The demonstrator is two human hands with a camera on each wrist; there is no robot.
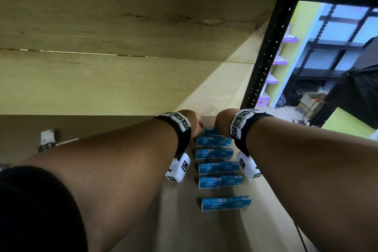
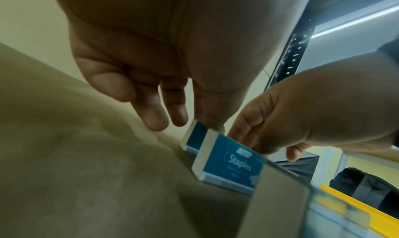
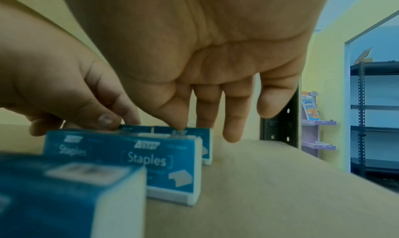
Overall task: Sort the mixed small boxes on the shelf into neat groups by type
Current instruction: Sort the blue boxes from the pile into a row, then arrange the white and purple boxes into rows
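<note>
1. Blue staples boxes [image 1: 214,153] stand on the wooden shelf [image 1: 184,221] in a column of rows running from near to far, right of centre. Each row looks like two boxes set end to end; the print reads "Staples".
2. Farthest row [image 1: 210,130]: both hands meet on it. Next row back [image 1: 214,141] sits just beside it; the nearest row [image 1: 226,203] stands a little apart from the rest.
3. Left hand [image 1: 195,124]: reaches in from the left. In the left wrist view its fingers [image 2: 155,112] point down, fairly straight, with the inner ones touching the left end of the farthest row [image 2: 194,137]. Grip: released, touching only; no curl round the box seen.
4. Right hand [image 1: 219,124]: in the right wrist view the thumb tip [image 3: 179,122] and forefinger press down on the top edge of the farthest row [image 3: 194,132]; remaining fingers hang straight beside it, off the box. Grip: released, pressing only.
5. Left hand in the right wrist view [image 3: 64,96]: its fingertips rest on the top of the same row, at its left end.
6. Far left on the shelf: a few small dark and white boxes [image 1: 48,138], well apart from the blue group; print too small to read.
7. Black perforated upright [image 1: 266,57] stands at the far right corner of the shelf.
</note>
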